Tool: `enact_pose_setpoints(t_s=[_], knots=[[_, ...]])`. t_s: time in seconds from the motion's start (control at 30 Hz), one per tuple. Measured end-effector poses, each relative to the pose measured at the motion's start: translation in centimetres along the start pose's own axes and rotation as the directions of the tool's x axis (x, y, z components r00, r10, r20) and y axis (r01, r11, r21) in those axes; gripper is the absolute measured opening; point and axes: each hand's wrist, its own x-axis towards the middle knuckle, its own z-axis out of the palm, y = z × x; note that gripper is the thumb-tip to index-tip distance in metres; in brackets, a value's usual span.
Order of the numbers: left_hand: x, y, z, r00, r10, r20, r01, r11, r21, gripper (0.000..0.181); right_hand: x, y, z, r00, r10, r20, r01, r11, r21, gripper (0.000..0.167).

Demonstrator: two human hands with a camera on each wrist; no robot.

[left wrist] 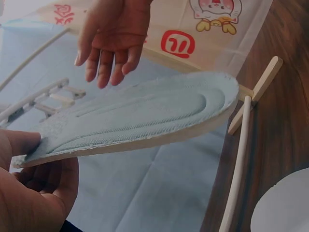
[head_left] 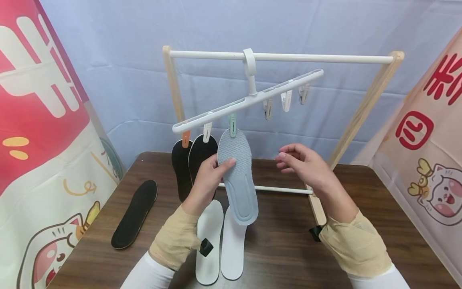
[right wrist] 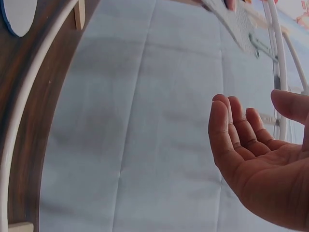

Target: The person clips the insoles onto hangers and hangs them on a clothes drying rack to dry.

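A light blue insole [head_left: 238,180] hangs by its toe end from a green clip [head_left: 232,125] on a white hanger [head_left: 231,107]. My left hand [head_left: 211,176] pinches its edge, thumb on the textured face and fingers behind. The same insole [left wrist: 145,116] stretches away from my left thumb in the left wrist view. My right hand [head_left: 304,164] is raised to the right of the insole, apart from it, fingers loosely bent and holding nothing. Two black insoles hang further left, one from an orange clip [head_left: 185,139], the other from a white clip [head_left: 207,132].
The hanger tilts, left end lower, on the white bar [head_left: 317,58] of a wood-sided rack [head_left: 364,108]. Several unused clips [head_left: 286,101] hang on its right half. On the table [head_left: 285,249] lie a black insole [head_left: 134,214] and two white insoles [head_left: 232,249].
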Motion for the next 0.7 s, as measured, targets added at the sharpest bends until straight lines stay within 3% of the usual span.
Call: enact_pose_setpoints(t_s=[0.27,0.7], knots=[[-0.5,-0.5,-0.4,0.999,-0.033,-0.002,0.033,0.998,0.054,0.04,0.3,-0.4,-1.8,0.999,0.015,-0.033,-0.015,1.0,-0.002,0.045],[-0.9,-0.6,-0.8,1.0,-0.031,0.006,0.031,0.999,0.041,0.037,2.4,-1.2,-4.8,0.984,0.013,-0.178,-0.013,1.0,0.001,0.046]])
